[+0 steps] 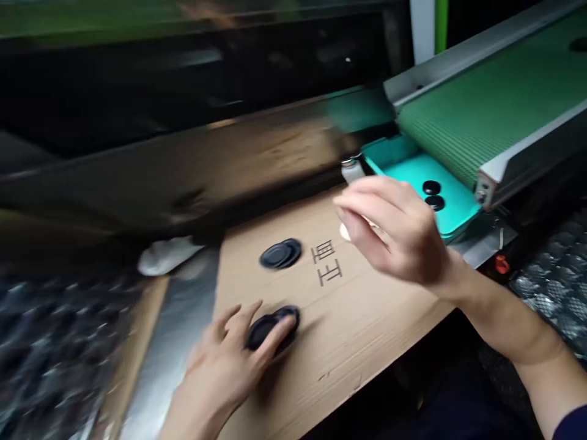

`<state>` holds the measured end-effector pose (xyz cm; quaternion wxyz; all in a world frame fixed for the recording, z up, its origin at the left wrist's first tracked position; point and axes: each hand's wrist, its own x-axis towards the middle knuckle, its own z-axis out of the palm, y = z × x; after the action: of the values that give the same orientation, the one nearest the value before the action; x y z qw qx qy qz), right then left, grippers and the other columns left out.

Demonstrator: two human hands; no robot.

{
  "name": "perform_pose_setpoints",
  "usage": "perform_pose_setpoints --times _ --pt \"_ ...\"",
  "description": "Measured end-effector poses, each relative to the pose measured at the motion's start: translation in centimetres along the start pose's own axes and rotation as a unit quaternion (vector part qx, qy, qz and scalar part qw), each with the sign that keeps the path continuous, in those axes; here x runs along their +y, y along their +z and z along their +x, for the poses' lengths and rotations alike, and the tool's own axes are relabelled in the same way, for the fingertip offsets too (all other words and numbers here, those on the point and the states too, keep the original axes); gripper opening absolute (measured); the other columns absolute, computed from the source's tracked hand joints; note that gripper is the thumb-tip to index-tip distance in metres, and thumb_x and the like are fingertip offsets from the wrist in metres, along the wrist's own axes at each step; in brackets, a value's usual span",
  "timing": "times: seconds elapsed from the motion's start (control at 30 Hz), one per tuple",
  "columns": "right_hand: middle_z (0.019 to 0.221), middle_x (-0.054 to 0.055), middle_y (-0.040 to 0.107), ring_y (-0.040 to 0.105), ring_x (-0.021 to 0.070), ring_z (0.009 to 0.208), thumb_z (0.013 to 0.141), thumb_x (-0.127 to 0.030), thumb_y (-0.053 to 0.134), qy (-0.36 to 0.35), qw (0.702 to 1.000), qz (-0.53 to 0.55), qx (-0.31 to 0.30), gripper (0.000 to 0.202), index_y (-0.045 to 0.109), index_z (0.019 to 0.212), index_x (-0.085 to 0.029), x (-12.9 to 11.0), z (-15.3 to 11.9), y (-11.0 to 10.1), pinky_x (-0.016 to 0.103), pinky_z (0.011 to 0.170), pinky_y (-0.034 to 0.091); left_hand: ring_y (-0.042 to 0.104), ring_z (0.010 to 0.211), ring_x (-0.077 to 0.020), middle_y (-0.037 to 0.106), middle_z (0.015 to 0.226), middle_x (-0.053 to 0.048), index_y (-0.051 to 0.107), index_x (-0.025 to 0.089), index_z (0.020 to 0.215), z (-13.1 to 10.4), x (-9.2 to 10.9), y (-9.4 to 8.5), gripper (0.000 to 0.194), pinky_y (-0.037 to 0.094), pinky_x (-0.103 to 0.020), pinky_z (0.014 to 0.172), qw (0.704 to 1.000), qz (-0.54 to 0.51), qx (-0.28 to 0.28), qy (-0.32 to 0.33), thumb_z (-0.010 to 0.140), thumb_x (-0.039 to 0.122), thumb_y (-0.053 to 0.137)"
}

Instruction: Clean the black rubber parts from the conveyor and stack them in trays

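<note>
On the cardboard sheet, my left hand curls round a pair of black round discs, its thumb lying across them. They look like shallow caps, but blur hides detail. Two more black discs overlap one another farther up the cardboard. My right hand is raised over the sheet's right side, thumb and fingertips pinched together. Whatever is between those fingertips cannot be made out. A small white thing shows just below the fingers, partly hidden by the hand.
A turquoise bin with two black discs sits under the end of a green conveyor belt. A white bottle-like object stands beside it. Clear bubbled plastic lies right; a crumpled white piece lies left by a metal surface.
</note>
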<state>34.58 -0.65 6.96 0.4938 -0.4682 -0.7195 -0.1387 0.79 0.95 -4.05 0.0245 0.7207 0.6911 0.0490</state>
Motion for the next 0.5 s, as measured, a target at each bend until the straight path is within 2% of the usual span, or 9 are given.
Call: perform_pose_setpoints --times 0.07,0.1,0.13,0.17,0.23,0.3,0.33,0.43,0.5 --pt "0.112 0.001 0.068 0.067 0.016 0.101 0.1 -0.025 0.053 0.032 0.985 -0.032 0.168 0.018 0.064 0.115 -0.026 -0.7 -5.5 -5.5 0.032 0.09 0.056 0.052 0.136 -0.0376 0.045 0.155 -0.011 0.052 0.029 0.145 0.1 -0.6 0.6 0.082 0.042 -0.051 0.112 0.997 -0.035 -0.041 0.059 0.076 0.072 0.054" --pt "0.111 0.004 0.067 0.067 0.0195 0.1 0.099 -0.026 0.052 0.082 0.961 -0.085 0.25 0.021 0.063 0.117 -0.024 -0.3 -9.2 -7.8 0.038 0.088 0.057 0.053 0.134 -0.0374 0.049 0.153 -0.009 0.054 0.032 0.143 0.3 -0.7 0.9 0.081 0.042 -0.051 0.112 0.993 -0.053 -0.068 0.08 0.073 0.072 0.056" --pt "0.118 0.009 0.064 0.066 0.0231 0.105 0.097 -0.027 0.052 0.153 0.93 -0.138 0.305 0.026 0.063 0.12 -0.022 0.8 -13.2 -9.4 0.042 0.087 0.057 0.056 0.13 -0.0365 0.055 0.147 -0.006 0.059 0.035 0.137 0.5 -0.7 1.0 0.075 0.044 -0.05 0.111 0.989 -0.066 -0.09 0.093 0.072 0.071 0.055" --pt "0.126 0.013 0.06 0.064 0.0266 0.11 0.095 -0.03 0.056 0.226 0.902 -0.173 0.325 0.033 0.061 0.126 -0.02 2.3 -17.3 -10.4 0.045 0.086 0.056 0.06 0.125 -0.0355 0.061 0.139 -0.006 0.065 0.036 0.129 0.8 -0.5 1.0 0.068 0.046 -0.048 0.109 0.987 -0.076 -0.105 0.1 0.072 0.07 0.054" --pt "0.136 0.018 0.056 0.059 0.0315 0.119 0.083 -0.041 0.069 0.397 0.881 -0.155 0.206 0.06 0.056 0.136 -0.016 6.3 -24.4 -10.5 0.047 0.09 0.055 0.065 0.116 -0.0334 0.068 0.126 -0.006 0.071 0.035 0.116 1.5 0.2 0.3 0.059 0.049 -0.045 0.105 0.982 -0.089 -0.127 0.106 0.071 0.068 0.053" --pt "0.118 0.016 0.068 0.065 0.0297 0.105 0.077 -0.049 0.071 0.505 0.86 -0.049 0.052 0.062 0.063 0.127 -0.013 10.1 -28.9 -8.8 0.043 0.086 0.056 0.067 0.113 -0.0334 0.07 0.122 -0.007 0.073 0.032 0.11 1.5 1.4 -1.0 0.057 0.05 -0.045 0.103 0.98 -0.095 -0.137 0.11 0.069 0.067 0.055" --pt "0.107 0.014 0.072 0.067 0.0281 0.097 0.078 -0.05 0.069 0.536 0.844 0.001 -0.002 0.058 0.066 0.121 -0.011 11.6 -30.1 -7.8 0.042 0.086 0.056 0.067 0.113 -0.0338 0.07 0.122 -0.007 0.073 0.031 0.109 0.8 2.2 -1.8 0.057 0.05 -0.045 0.102 0.978 -0.105 -0.139 0.116 0.068 0.067 0.058" --pt "0.086 0.012 0.074 0.068 0.0266 0.087 0.08 -0.053 0.064 0.565 0.825 0.005 0.002 0.053 0.072 0.106 -0.008 14.2 -30.0 -5.7 0.037 0.083 0.054 0.065 0.118 -0.033 0.067 0.131 -0.006 0.071 0.033 0.118 -4.0 5.1 -3.2 0.058 0.053 -0.041 0.1 0.949 -0.202 -0.17 0.171 0.071 0.066 0.067" --pt "0.078 0.012 0.072 0.068 0.0275 0.083 0.08 -0.055 0.063 0.564 0.825 -0.026 0.02 0.051 0.074 0.093 -0.007 14.4 -28.5 -5.7 0.035 0.079 0.054 0.061 0.125 -0.0311 0.063 0.139 -0.005 0.067 0.037 0.13 -9.0 7.3 -2.3 0.058 0.052 -0.037 0.102 0.893 -0.293 -0.252 0.231 0.077 0.059 0.072"
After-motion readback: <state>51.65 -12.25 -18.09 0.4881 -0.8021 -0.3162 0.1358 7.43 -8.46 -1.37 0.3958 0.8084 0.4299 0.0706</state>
